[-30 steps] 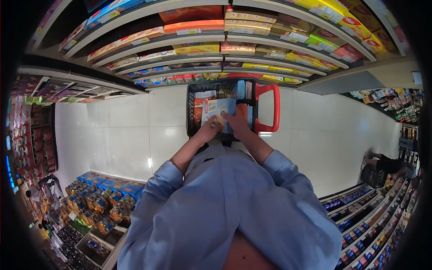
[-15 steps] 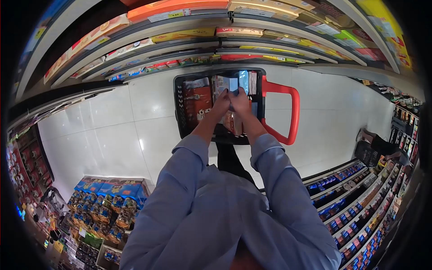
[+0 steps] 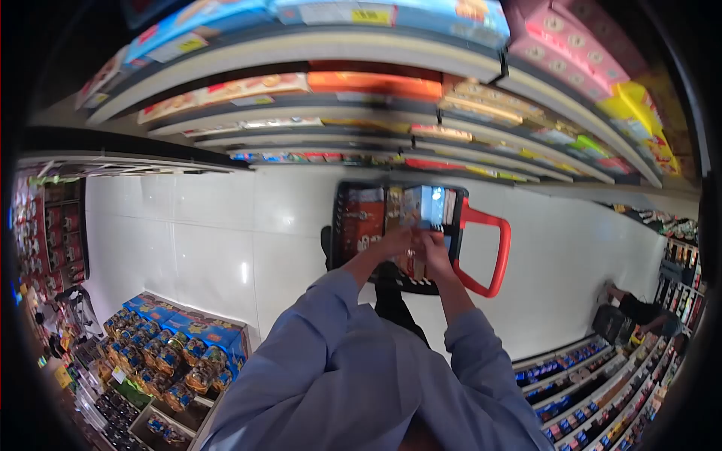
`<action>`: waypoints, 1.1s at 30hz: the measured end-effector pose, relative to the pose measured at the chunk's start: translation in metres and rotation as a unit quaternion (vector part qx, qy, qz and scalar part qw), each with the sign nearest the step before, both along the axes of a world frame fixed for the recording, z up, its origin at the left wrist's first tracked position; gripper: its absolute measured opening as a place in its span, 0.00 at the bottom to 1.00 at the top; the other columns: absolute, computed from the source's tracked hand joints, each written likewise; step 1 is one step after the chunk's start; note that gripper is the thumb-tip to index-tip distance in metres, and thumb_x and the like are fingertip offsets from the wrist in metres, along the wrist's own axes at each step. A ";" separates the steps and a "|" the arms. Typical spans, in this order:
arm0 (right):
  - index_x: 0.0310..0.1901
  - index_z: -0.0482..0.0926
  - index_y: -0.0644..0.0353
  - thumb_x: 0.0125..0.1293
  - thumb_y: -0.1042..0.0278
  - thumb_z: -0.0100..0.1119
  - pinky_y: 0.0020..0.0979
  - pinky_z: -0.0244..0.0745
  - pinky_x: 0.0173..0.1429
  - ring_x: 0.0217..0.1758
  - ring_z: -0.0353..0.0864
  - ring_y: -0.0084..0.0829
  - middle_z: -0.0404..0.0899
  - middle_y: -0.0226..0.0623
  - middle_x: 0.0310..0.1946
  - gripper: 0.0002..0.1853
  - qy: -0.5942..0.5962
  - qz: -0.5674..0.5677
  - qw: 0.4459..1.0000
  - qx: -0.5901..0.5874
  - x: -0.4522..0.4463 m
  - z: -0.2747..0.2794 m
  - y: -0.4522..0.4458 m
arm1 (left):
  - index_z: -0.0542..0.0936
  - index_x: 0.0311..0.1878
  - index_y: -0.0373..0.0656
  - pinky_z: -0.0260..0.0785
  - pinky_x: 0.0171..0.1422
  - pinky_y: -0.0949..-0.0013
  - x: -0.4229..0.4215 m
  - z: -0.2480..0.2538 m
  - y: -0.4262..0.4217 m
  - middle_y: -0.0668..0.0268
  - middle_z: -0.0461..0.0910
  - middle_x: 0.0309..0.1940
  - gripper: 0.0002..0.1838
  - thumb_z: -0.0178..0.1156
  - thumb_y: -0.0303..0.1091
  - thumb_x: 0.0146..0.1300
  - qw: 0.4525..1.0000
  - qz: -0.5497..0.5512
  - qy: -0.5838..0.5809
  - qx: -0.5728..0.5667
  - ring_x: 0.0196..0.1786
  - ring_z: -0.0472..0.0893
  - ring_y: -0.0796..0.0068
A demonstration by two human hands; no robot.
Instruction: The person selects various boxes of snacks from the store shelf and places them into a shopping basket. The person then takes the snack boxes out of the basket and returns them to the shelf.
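Below me on the floor is a black shopping basket (image 3: pixel 340 225) with a red handle (image 3: pixel 502 255) turned to the right. Over its middle, my left hand (image 3: pixel 402 240) and my right hand (image 3: pixel 433 246) meet, fingers curled in toward each other. Whatever lies between the fingers is too blurred and hidden to name. Just beyond the hands, a light-blue box (image 3: pixel 432 201) stands in the basket. A red package (image 3: pixel 365 225) fills its left side, and a brownish pack (image 3: pixel 394 204) sits between them.
Shelves of boxed goods (image 3: pixel 376 84) curve across the front, with blue boxes (image 3: pixel 391 13) on the upper one. At lower left is a display of packaged jars (image 3: pixel 162 353). Another person (image 3: pixel 639 310) is at the far right, near a low shelf rack (image 3: pixel 587 387).
My view has tilted up, so more upper shelf shows and the basket appears lower and farther right. My hands have drawn back a little from the light-blue box, staying together.
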State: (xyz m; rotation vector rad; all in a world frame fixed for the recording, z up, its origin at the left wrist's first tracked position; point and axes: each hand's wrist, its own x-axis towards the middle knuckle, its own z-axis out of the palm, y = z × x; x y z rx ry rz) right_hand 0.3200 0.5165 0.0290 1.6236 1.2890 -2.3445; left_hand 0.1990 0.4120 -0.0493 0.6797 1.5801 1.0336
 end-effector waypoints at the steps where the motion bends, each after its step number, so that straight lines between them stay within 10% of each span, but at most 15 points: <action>1: 0.52 0.75 0.54 0.74 0.58 0.54 0.30 0.80 0.40 0.37 0.81 0.25 0.78 0.29 0.39 0.12 0.005 -0.030 0.999 -0.019 -0.002 0.014 -0.004 | 0.74 0.64 0.39 0.75 0.55 0.61 -0.022 0.048 -0.017 0.55 0.83 0.48 0.21 0.51 0.38 0.73 0.998 -0.037 0.032 -0.048 0.50 0.83 0.64; 7: 0.53 0.75 0.59 0.76 0.60 0.53 0.27 0.81 0.41 0.36 0.83 0.26 0.83 0.37 0.39 0.13 0.130 0.060 0.988 0.066 -0.110 0.145 0.009 | 0.76 0.62 0.38 0.76 0.45 0.70 -0.168 0.254 -0.096 0.61 0.84 0.41 0.18 0.54 0.34 0.73 0.969 0.188 0.130 0.093 0.39 0.82 0.78; 15: 0.59 0.72 0.64 0.76 0.65 0.54 0.24 0.80 0.45 0.42 0.82 0.23 0.82 0.36 0.47 0.16 0.394 0.152 0.864 0.275 -0.307 0.403 -0.025 | 0.77 0.58 0.35 0.75 0.51 0.65 -0.410 0.480 -0.153 0.54 0.81 0.46 0.16 0.56 0.31 0.70 0.675 0.417 0.514 0.326 0.50 0.80 0.63; 19: 0.59 0.72 0.59 0.74 0.64 0.58 0.26 0.80 0.42 0.43 0.83 0.25 0.79 0.32 0.48 0.17 0.359 0.139 0.880 0.277 -0.363 0.428 -0.038 | 0.78 0.48 0.24 0.70 0.61 0.56 -0.540 0.493 -0.157 0.41 0.80 0.50 0.32 0.69 0.50 0.57 0.806 0.397 0.437 0.025 0.56 0.78 0.43; 23: 0.60 0.71 0.59 0.75 0.65 0.56 0.25 0.81 0.41 0.42 0.83 0.24 0.80 0.33 0.49 0.17 0.328 0.153 0.892 0.272 -0.364 0.439 -0.054 | 0.74 0.67 0.40 0.66 0.68 0.66 -0.545 0.511 -0.151 0.57 0.76 0.65 0.36 0.71 0.50 0.60 0.810 0.381 0.387 0.222 0.66 0.74 0.64; 33: 0.55 0.74 0.58 0.76 0.65 0.53 0.22 0.81 0.38 0.38 0.83 0.19 0.81 0.28 0.43 0.11 0.288 0.170 0.905 0.261 -0.356 0.431 -0.042 | 0.70 0.69 0.40 0.66 0.67 0.64 -0.555 0.515 -0.160 0.57 0.74 0.64 0.38 0.72 0.45 0.60 0.895 0.271 0.299 0.192 0.63 0.74 0.63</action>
